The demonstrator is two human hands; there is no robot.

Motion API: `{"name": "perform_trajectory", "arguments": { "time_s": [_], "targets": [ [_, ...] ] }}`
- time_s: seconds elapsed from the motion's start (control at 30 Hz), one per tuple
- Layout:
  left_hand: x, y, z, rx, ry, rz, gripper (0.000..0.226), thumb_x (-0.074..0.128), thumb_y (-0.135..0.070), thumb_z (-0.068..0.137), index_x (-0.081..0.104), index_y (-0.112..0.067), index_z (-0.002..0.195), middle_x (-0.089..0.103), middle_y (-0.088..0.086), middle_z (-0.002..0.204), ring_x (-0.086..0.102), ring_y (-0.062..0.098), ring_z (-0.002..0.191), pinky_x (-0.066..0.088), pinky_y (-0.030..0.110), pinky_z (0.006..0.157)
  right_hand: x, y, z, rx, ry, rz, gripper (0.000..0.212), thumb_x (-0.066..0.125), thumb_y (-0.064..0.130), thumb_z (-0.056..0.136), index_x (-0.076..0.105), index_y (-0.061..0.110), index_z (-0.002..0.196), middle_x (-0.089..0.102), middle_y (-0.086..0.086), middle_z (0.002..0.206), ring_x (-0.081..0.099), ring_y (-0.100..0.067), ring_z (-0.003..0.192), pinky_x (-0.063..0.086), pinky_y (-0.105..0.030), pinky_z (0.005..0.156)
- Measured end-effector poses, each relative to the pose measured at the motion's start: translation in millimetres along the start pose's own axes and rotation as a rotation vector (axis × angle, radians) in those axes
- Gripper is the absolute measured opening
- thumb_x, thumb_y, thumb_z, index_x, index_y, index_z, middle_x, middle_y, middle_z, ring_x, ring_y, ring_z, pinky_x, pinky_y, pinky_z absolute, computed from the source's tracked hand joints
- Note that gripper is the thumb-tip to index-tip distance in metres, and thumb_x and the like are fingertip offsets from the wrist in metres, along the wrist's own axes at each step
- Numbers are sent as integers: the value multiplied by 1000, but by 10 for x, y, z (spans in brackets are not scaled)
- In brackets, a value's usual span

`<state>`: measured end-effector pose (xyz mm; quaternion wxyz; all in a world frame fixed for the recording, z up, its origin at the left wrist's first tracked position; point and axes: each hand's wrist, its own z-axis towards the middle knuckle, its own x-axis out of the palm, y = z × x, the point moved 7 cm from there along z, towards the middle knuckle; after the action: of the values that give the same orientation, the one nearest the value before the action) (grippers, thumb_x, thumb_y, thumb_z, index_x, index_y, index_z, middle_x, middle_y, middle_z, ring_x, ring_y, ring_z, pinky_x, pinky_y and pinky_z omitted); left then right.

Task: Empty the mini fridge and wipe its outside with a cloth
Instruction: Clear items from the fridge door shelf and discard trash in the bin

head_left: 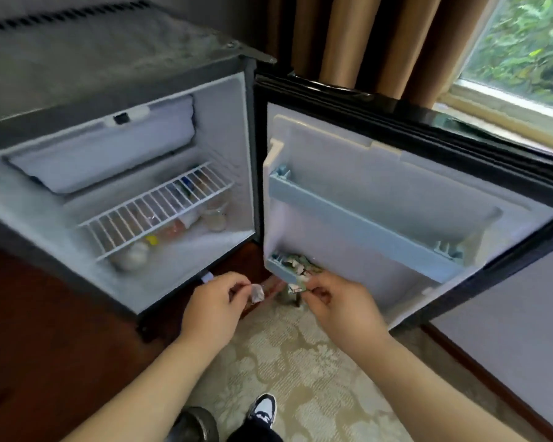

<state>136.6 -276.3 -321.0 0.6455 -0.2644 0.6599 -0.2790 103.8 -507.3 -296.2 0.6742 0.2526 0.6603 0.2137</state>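
Left hand (214, 301): pinches a small white packet (256, 293).
Right hand (339, 301): pinches a second packet (296, 288) below the door shelf (281, 271).
Mini fridge (224, 122): open just beyond my hands, jar (216, 216) inside.
Risk: my fingertip pinches could drop both packets.

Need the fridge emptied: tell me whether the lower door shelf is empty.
Not empty. Small packets lie in the lower door shelf; left hand and right hand each pinch one outside it.
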Motion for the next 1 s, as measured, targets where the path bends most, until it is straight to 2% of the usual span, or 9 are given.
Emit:
{"name": "perform_trajectory", "arguments": {
  "time_s": [0.07,0.2,0.3,0.5,0.67,0.73,0.83,0.9,1.0],
  "targets": [
    [-166,250,-359,-91,-60,26,6,68,-41,91,71,-38,88,68,-16,79,62,3,73,54,32,70,197,134,-112,-69,118,23,7,74,31,88,72,32,94,67,20,80,61,5,71,49,-17,69],
    [-457,808,-1235,-311,-153,59,6,69,-41,90,72,-38,86,67,-18,76,61,0,73,51,26,66,763,402,-428,-190,333,10,6,75,35,87,70,33,92,66,20,76,62,4,72,48,-15,66],
    [-661,1217,-1900,-487,-191,56,11,68,-44,90,70,-41,80,68,-23,74,62,-1,72,53,29,67,1255,670,-734,-256,494,20,6,75,31,88,72,27,92,66,16,74,59,5,68,40,-6,61],
    [-908,2076,-2759,-708,-298,47,20,73,-40,87,64,-42,69,66,-29,71,62,-1,66,54,30,66,2365,1080,-1161,-294,744,-57,8,73,37,87,72,32,93,68,16,80,61,2,74,43,-14,64],
    [-718,2866,-3034,-786,-274,-7,26,73,-29,88,61,-37,67,65,-18,65,61,4,65,46,25,62,3329,1095,-1458,-239,849,-136,8,72,39,86,70,32,90,69,14,80,64,-7,74,50,-24,63],
    [-561,3258,-3050,-782,-212,-20,21,71,-33,91,63,-36,72,63,-17,65,56,2,59,35,17,50,3773,1053,-1539,-210,872,-155,6,72,36,88,70,32,92,68,13,81,62,-7,72,46,-18,58],
    [-328,3825,-3071,-789,-133,-3,17,66,-40,93,65,-34,78,60,-15,63,48,1,51,25,17,45,4395,925,-1604,-164,879,-188,7,71,35,90,70,30,94,68,11,84,62,-9,72,43,-16,56],
    [-129,4207,-3060,-795,-91,-11,20,65,-43,93,63,-35,75,59,-14,62,49,1,53,27,21,47,4778,766,-1625,-119,871,-203,5,71,36,88,67,34,88,69,8,87,64,-14,76,49,-23,61],
    [223,4759,-3023,-801,-51,-12,21,66,-45,92,60,-38,73,63,-15,67,55,1,57,37,25,49,5309,501,-1634,-72,872,-229,9,70,37,87,63,34,82,69,5,85,65,-19,76,47,-25,60]
  ]
}}
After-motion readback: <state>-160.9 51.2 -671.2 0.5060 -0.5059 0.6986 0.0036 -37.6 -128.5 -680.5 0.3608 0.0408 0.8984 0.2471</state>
